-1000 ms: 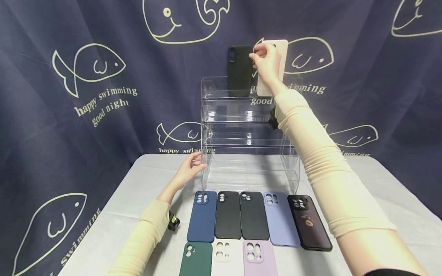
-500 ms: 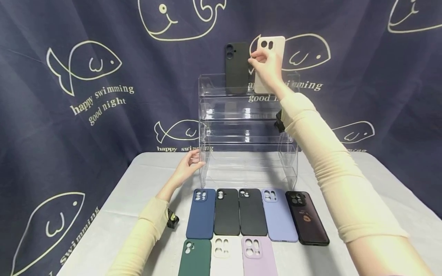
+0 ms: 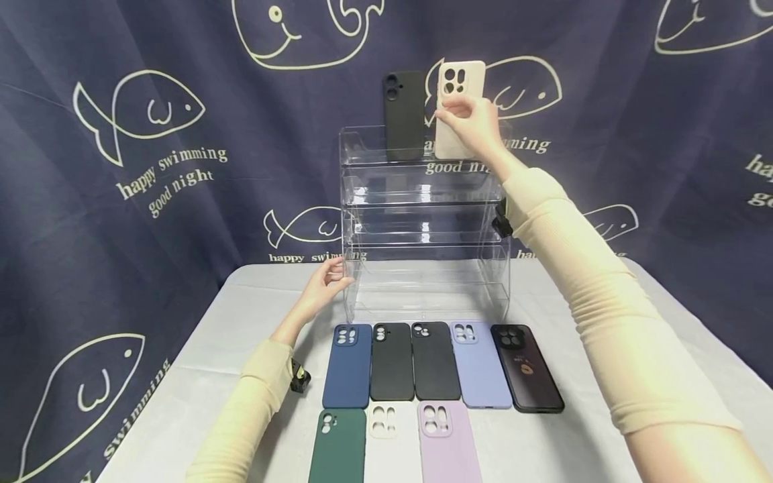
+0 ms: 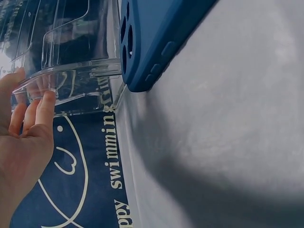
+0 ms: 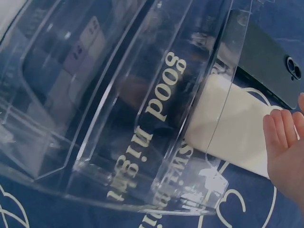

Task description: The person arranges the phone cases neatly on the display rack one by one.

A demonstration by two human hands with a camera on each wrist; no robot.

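Note:
A clear tiered display rack [image 3: 423, 251] stands on the table. My left hand [image 3: 323, 287] grips its left side edge, thumb and fingers on the clear panel; the left wrist view shows this hand [image 4: 31, 142] too. On the top tier a white phone case [image 3: 453, 137] stands upright, right of a black phone case [image 3: 406, 114]. My right hand [image 3: 474, 124] is in front of the white case, covering part of it. In the right wrist view this hand's [image 5: 289, 156] extended fingers overlap the white case's [image 5: 232, 123] upper end; the thumb is mostly hidden.
Before the rack lie a dark blue case [image 3: 348, 369], two black cases [image 3: 392, 365], a periwinkle case [image 3: 483, 369] and a dark translucent case [image 3: 531, 376]. Nearer lie green [image 3: 339, 446], white [image 3: 392, 456] and lilac cases [image 3: 448, 449]. A fish-print curtain [image 3: 169, 282] hangs behind.
My right hand has slid down and rightward relative to the white case, uncovering its camera cutouts. The left hand keeps its place on the rack. The head view has shifted slightly.

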